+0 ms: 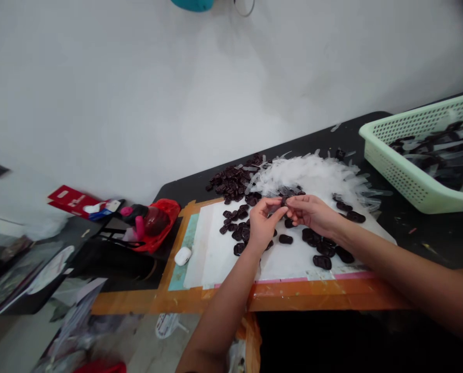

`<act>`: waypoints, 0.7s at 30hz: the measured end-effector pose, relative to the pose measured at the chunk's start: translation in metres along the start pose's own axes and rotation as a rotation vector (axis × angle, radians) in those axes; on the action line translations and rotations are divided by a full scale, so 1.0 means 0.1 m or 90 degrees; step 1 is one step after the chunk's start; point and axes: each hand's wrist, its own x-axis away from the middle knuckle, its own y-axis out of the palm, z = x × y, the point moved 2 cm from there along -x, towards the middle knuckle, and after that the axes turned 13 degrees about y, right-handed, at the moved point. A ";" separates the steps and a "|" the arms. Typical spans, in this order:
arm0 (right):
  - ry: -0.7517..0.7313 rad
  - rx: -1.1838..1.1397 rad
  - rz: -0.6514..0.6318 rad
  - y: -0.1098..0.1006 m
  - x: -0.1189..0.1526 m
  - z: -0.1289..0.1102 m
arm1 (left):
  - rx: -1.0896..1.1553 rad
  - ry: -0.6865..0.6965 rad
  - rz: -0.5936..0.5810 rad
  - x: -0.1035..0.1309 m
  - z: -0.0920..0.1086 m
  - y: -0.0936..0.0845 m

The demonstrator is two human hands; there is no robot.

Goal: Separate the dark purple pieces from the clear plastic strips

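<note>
A small dark piece (284,200) is pinched between the fingertips of the left hand (263,221) and the right hand (312,211), above the white sheet (212,248) near the front edge of the tabletop (402,230). It looks light and stiff, perhaps slick, so its rim seems the best hold for thumb and forefinger. Loose dark pieces (322,262) lie around; translucent strips (305,173) heap toward the back edge, left of a pale green basket (414,185).

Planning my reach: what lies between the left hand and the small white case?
A white sheet, with several dark pieces lying on it nearer the left hand; the head view shows this.
</note>
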 end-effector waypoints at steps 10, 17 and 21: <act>-0.035 0.038 0.042 0.03 0.02 -0.01 | 0.008 -0.018 0.013 0.01 0.00 0.02; -0.080 0.068 0.054 0.02 0.01 0.00 | -0.028 -0.005 -0.005 0.01 0.00 0.01; -0.141 0.160 0.094 0.05 0.01 0.01 | -0.064 -0.014 -0.001 0.01 0.01 -0.03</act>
